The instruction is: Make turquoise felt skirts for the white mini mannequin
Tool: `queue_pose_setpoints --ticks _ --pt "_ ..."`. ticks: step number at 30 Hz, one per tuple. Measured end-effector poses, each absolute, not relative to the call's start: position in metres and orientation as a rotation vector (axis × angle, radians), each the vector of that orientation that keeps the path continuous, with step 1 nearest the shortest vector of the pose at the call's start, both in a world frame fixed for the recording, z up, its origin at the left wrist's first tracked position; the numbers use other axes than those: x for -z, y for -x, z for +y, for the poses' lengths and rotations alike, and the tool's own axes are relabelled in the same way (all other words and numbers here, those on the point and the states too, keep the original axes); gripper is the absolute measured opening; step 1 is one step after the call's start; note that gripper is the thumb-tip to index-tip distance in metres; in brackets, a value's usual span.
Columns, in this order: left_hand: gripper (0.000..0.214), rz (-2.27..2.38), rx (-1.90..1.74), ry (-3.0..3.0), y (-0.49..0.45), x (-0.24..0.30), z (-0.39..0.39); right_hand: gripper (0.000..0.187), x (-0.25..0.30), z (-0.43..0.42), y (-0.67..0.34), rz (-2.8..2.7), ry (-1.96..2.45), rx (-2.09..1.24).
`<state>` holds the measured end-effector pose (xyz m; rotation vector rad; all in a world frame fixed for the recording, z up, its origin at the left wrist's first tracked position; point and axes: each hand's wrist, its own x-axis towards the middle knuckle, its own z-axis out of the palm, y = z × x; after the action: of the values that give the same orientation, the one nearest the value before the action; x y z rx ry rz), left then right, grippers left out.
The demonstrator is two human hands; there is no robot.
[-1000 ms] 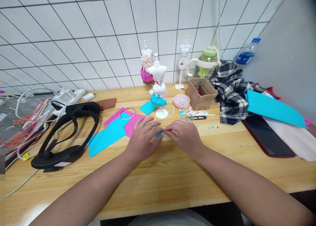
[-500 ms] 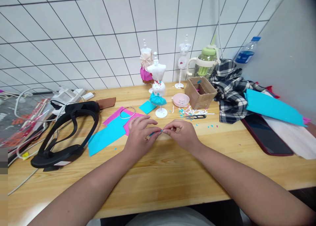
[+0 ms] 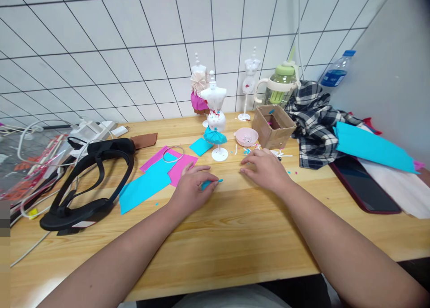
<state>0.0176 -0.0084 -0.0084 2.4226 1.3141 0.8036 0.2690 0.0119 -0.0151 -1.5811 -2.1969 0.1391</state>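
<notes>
My left hand [image 3: 196,184] pinches a small blue piece of paper or cloth [image 3: 220,180] between thumb and fingertips; its narrow end sticks out to the right. My right hand [image 3: 264,169] is empty, fingers slightly bent and apart, over the thread snips [image 3: 279,158], which it mostly hides. Just beyond the hands stands a white mini dress form [image 3: 215,97] with a gathered blue skirt [image 3: 215,136] around its lower part. Blue sheets [image 3: 148,182] and pink sheets [image 3: 183,168] lie left of my left hand, with a thin metal ring [image 3: 174,154] on them.
A pink dish [image 3: 246,137] and a cardboard box [image 3: 273,126] stand behind my right hand, near small scraps. Two more dress forms stand by the wall, one a bare dress form [image 3: 249,81]. A black headset strap [image 3: 90,187] lies left; a phone [image 3: 366,184] and checked cloth [image 3: 312,124] lie right.
My right hand has let go of the blue piece and moved right, over the snips, its fingers opening. My left hand keeps its pinch on the piece in nearly the same place.
</notes>
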Motion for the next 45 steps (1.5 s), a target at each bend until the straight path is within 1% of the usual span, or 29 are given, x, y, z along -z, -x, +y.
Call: queue_pose_setpoints --ticks 4,8,16,20,24,26,29,32,35,38,45 --pt "0.012 1.357 -0.785 -2.350 -0.020 0.007 -0.008 0.018 0.022 0.009 -0.261 -2.335 1.618 -0.103" --pt "0.013 1.390 -0.810 -2.272 -0.020 0.007 -0.007 0.014 0.025 0.009 -0.251 -2.345 1.643 -0.050" --pt "0.013 1.435 -0.858 -2.224 -0.022 0.008 -0.009 0.019 0.031 0.008 -0.240 -2.313 1.770 0.108" --pt "0.013 1.449 -0.862 -2.199 -0.022 0.009 -0.010 0.021 0.034 0.007 -0.236 -2.367 1.763 0.174" --pt "0.013 1.450 -0.869 -2.191 -0.022 0.010 -0.009 0.021 0.033 0.006 -0.233 -2.335 1.712 0.142" --pt "0.013 1.460 -0.861 -2.160 -0.022 0.010 -0.008 0.017 0.031 0.005 -0.232 -2.214 1.658 0.002" --pt "0.014 1.502 -0.846 -2.034 -0.022 0.011 -0.006 0.014 0.027 0.003 -0.228 -1.947 1.530 -0.434" --pt "0.017 1.506 -0.847 -1.892 -0.024 0.012 -0.004 0.023 0.021 -0.001 -0.221 -1.657 1.376 -0.957" --pt "0.019 1.469 -0.873 -1.801 -0.025 0.015 -0.003 0.031 0.014 -0.008 -0.214 -1.395 1.304 -1.310" --pt "0.019 1.460 -0.905 -1.746 -0.027 0.016 -0.002 0.031 0.009 -0.014 -0.208 -1.224 1.274 -1.471" --pt "0.018 1.442 -0.935 -1.679 -0.034 0.012 -0.007 0.030 0.020 -0.016 -0.197 -1.057 1.286 -1.479"
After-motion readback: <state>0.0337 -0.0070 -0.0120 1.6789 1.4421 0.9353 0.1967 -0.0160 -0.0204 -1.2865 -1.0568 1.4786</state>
